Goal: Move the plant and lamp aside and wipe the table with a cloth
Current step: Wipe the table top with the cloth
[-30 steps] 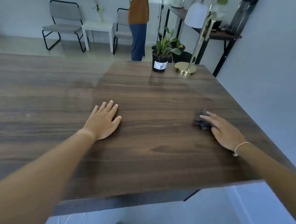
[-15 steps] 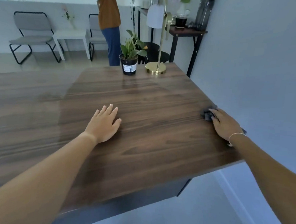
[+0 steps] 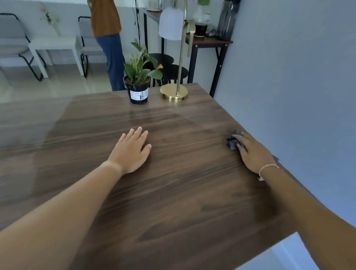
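A dark wooden table (image 3: 179, 197) fills most of the view. My right hand (image 3: 253, 153) presses a dark grey cloth (image 3: 233, 140) flat against the table near its right edge, beside the wall. My left hand (image 3: 133, 150) lies flat on the table's middle, fingers together, holding nothing. A small green plant in a black pot (image 3: 139, 81) stands at the far edge. Just right of it is a brass lamp (image 3: 179, 51) with a white shade, its round base at the far right corner.
A grey wall (image 3: 301, 79) runs along the table's right side. Behind the table a person (image 3: 108, 36) stands on the floor. A dark side table (image 3: 208, 40) with bottles, black stools, grey chairs and a white low table (image 3: 53, 45) are further back.
My right hand has slid the cloth from further in on the table to its right edge by the wall. The left hand stays put. My view has shifted.
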Available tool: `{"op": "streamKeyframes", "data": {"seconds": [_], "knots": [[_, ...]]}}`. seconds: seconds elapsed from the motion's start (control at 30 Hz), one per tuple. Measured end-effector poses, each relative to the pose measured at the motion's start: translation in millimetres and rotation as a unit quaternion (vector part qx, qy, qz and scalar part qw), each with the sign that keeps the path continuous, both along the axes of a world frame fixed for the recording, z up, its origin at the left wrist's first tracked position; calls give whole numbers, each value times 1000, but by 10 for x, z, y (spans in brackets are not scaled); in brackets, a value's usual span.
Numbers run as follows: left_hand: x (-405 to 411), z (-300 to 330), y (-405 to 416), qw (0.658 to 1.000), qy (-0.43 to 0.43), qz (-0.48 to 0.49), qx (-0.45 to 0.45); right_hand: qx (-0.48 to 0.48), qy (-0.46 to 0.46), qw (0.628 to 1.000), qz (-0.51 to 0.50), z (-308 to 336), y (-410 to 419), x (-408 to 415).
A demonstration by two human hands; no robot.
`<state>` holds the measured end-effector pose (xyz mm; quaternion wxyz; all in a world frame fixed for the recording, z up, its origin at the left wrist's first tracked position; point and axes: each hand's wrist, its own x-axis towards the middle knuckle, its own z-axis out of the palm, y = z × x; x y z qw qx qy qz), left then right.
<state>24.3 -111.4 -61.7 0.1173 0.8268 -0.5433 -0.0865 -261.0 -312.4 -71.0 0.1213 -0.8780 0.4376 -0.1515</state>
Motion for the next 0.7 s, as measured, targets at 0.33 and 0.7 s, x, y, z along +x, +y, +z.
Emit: {"op": "streamKeyframes", "data": {"seconds": [0.33, 0.7], "knots": [[113, -10, -629, 1000, 8, -24, 4, -7, 21, 962, 274, 16, 278, 106], [355, -74, -855, 991, 3, 129, 20, -11, 15, 932, 361, -95, -267, 1215]]}}
